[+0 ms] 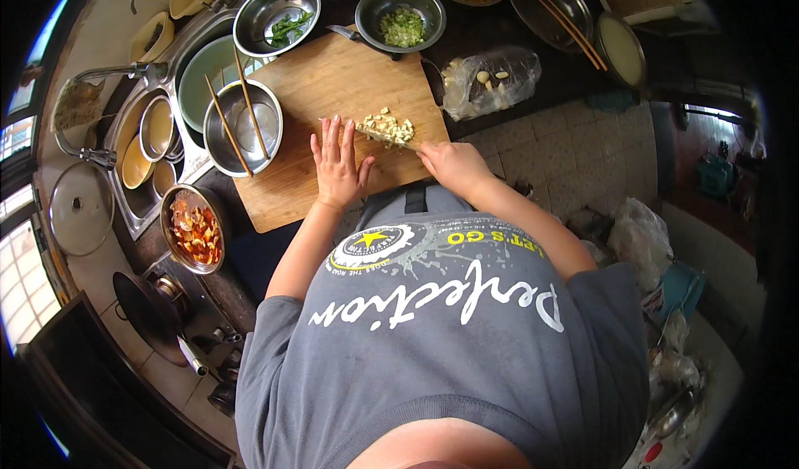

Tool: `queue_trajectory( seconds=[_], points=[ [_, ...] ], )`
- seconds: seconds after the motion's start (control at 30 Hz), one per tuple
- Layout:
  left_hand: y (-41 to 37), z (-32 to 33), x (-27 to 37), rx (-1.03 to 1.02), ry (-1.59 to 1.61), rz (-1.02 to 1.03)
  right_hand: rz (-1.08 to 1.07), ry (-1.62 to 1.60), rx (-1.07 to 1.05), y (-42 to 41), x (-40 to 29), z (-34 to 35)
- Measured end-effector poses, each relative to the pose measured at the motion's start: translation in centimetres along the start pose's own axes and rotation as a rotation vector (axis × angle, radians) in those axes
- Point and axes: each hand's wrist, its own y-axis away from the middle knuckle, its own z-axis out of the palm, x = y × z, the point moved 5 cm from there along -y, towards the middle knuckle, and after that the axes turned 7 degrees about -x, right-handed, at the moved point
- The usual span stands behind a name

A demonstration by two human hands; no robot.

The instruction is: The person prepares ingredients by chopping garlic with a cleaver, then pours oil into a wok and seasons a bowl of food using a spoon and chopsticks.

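Observation:
My right hand (454, 164) grips the handle of a knife (390, 139), whose blade reaches left across a wooden cutting board (299, 194). With fingers stretched out, my left hand (339, 169) lies at the tip end of the blade; its fingers hide part of that end. Chopped pale pieces, apparently garlic (388, 124), are heaped along the blade's far side, and some look stuck to it. A steel bowl (274, 129) with chopsticks across it stands by the board's left side. Another knife (344, 32) lies at the board's far edge, partly behind a bowl.
Beyond the board stand a steel bowl of chopped green vegetable (402, 29) and one with green leaves (288, 29). A plastic bag with peeled cloves (490, 85) lies to the right. Left are a sink (128, 210), a bowl of reddish food (195, 228) and a wok (147, 319).

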Motion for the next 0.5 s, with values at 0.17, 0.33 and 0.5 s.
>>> queue_trajectory(
  seconds=[0.17, 0.33, 0.5],
  points=[
    [-1.6, -1.2, 0.3, 0.084, -0.005, 0.041, -0.052, 0.020, 0.079, -0.1, 0.1, -2.0],
    [-3.8, 0.2, -0.3, -0.012, -0.074, 0.032, 0.006, 0.059, 0.062, -1.7, 2.0, -2.0],
    [-3.0, 0.0, -0.4, 0.027, -0.025, 0.015, -0.002, 0.000, 0.076, -1.5, 1.7, -1.2]
  ],
)
